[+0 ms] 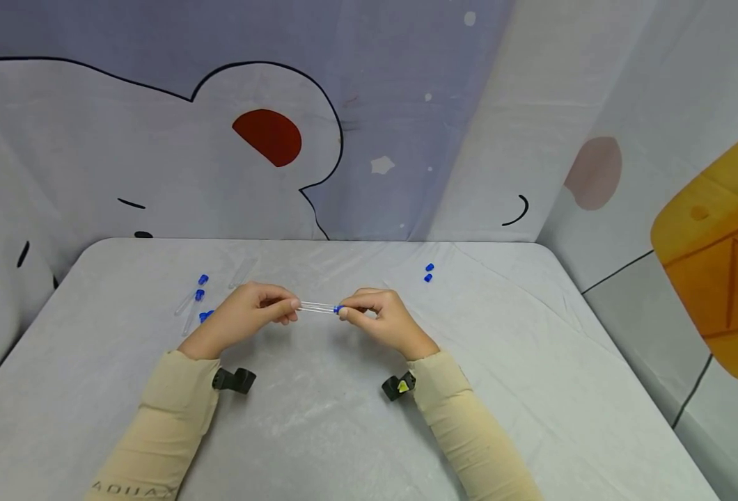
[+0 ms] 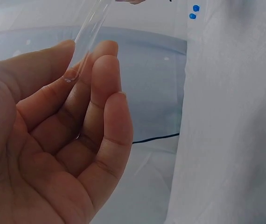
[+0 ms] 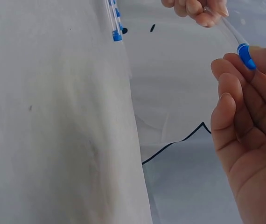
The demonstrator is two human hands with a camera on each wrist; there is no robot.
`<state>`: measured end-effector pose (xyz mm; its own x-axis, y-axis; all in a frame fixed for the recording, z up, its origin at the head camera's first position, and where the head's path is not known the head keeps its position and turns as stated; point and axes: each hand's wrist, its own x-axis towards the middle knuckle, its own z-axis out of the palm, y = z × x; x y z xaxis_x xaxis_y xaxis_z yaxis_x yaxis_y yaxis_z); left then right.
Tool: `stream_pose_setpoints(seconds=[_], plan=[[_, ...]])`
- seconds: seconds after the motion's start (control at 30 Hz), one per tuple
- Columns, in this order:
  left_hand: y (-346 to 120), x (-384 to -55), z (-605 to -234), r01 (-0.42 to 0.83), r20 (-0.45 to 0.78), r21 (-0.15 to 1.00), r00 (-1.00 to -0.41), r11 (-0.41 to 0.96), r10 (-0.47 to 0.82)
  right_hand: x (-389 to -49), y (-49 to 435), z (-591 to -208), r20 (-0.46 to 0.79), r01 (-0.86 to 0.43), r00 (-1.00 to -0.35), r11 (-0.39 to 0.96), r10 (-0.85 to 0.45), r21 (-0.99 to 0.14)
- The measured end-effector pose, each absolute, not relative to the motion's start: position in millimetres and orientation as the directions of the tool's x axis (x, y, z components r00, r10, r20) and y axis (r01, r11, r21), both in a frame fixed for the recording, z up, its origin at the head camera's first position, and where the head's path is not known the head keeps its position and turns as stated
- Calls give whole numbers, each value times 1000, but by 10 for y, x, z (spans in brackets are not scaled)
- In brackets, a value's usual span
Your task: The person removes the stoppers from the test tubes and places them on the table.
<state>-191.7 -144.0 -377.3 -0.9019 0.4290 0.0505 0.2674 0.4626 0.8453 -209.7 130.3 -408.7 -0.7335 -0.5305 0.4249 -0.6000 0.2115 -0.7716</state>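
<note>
A clear test tube (image 1: 317, 307) is held level above the table between both hands. My left hand (image 1: 251, 311) pinches its rounded end between thumb and fingers; that tube end (image 2: 88, 39) also shows in the left wrist view. At the other end of the tube sits a blue cap (image 1: 337, 309), which my right hand (image 1: 384, 319) pinches. In the right wrist view the blue cap (image 3: 246, 56) is on the tube's mouth, though how tightly it fits I cannot tell.
Left of my left hand lie tubes with blue caps (image 1: 200, 295), with more blue caps (image 1: 205, 316) partly behind the wrist. Clear tubes (image 1: 241, 273) lie behind that hand. Two loose blue caps (image 1: 429, 267) rest at the back right of the white-covered table (image 1: 319, 431).
</note>
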Motion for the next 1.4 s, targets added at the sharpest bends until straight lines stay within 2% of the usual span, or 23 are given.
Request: stream_pose_setpoints(seconds=[0.37,0.7,1.07,1.4], plan=[[-1429,-1948,-3782,266,53,845,-904,464,424,-2102,1317,-4076,396,-561,-743,180,-540,-808],[-1444,-1945,-3788,264,63,851,-910,454,410,-2101,1319,-4071,418,-580,-714,140,-563,-802],[-1437,-1931,-3783,276,82,837,-917,472,391,-2062,1273,-4039,439,-591,-759,225,-482,-774],[-1433,-1926,-3788,303,100,834,-905,461,414,-2039,1253,-4013,470,-606,-767,252,-436,-755]])
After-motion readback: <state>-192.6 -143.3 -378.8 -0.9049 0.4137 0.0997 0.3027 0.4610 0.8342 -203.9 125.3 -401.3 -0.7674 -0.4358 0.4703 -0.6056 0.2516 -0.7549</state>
